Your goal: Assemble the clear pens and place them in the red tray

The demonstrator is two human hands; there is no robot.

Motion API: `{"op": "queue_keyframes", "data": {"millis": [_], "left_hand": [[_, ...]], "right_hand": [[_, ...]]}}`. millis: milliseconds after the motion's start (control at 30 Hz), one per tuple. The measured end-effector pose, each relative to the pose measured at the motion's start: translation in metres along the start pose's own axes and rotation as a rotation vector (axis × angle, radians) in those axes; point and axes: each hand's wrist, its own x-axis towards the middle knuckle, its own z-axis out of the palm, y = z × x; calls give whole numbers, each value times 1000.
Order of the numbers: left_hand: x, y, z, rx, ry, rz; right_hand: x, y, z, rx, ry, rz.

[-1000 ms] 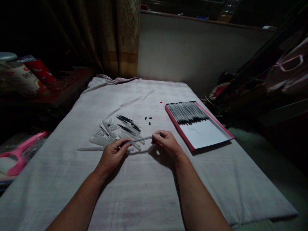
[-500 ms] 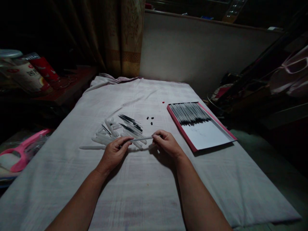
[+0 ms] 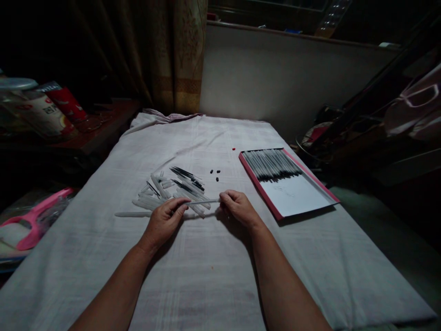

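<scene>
My left hand point(image 3: 164, 221) and my right hand point(image 3: 238, 208) each pinch one end of a thin clear pen barrel point(image 3: 204, 201), held level just above the white cloth point(image 3: 206, 271). Right behind it lies a loose pile of clear pen barrels and caps point(image 3: 155, 194) with several black refills point(image 3: 186, 178). One clear barrel point(image 3: 132, 214) lies apart to the left of my left hand. Three tiny black end plugs point(image 3: 215, 174) sit beyond the pile. At the right, a red-edged tray point(image 3: 296, 195) holds a row of assembled pens point(image 3: 272, 163).
A small red bit point(image 3: 233, 148) lies on the cloth near the tray. A pink plastic object point(image 3: 32, 220) sits off the left edge. Jars and a red packet point(image 3: 41, 110) stand on a dark shelf at the far left. Bags crowd the right side point(image 3: 409, 110).
The hands have come slightly closer together along the barrel, and the right hand's pinch has shifted a little. The camera has drifted slightly.
</scene>
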Motion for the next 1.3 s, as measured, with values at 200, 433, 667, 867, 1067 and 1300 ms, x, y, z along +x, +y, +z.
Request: {"op": "queue_keyframes", "data": {"millis": [200,433,667,867,1067,1300], "left_hand": [[1,-2,0,-4,30,4],[2,-2,-1,17,25,-15],[2,-2,-1,8,17,-10],[2,-1,-2,3,-2,-13],[2,0,-1,-2,7,-21],[2,-2,-3,-33,-34,-66]], "right_hand": [[-1,-1,-2,188,-29,39],[4,3,-2,68,5,17],[0,-1,-4,142,-32,38],[4,4,-3,19,22,23],[-2,-4,-6,207,-68,72],[0,1,-7,72,-23,20]]}}
